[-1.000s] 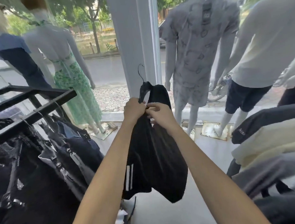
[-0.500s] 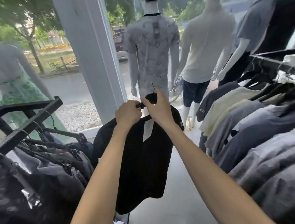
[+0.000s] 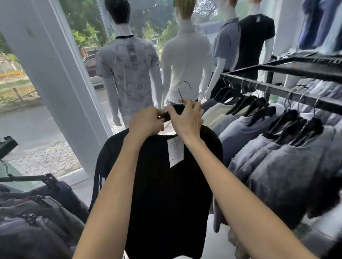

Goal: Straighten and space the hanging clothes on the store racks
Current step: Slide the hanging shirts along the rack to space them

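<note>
Black T-shirt (image 3: 169, 207) on a hanger (image 3: 179, 94), held up at chest height in the aisle between two clothing racks, on neither rail. Both hands clamp the top of the hanger just below its wire hook: the left hand (image 3: 146, 121) has its fingers curled round the hanger's left shoulder and the collar, and the right hand (image 3: 187, 118) pinches the neck beside it, the two hands touching. The shirt hangs straight down from the grip, between the forearms. A white paper tag (image 3: 175, 151) dangles from the collar just under the right wrist; its print is too blurred to read. White stripes (image 3: 99, 183) run down the shirt's left sleeve. To the right, a black rack rail (image 3: 282, 91) carries a close row of grey and cream tops (image 3: 275, 160) on black hangers. To the left, a second black rack (image 3: 2, 144) holds dark garments (image 3: 33, 223). Ahead, mannequins (image 3: 128, 72) face out of the shop window; the printed shirt on the nearest one bears markings that cannot be read.
</note>
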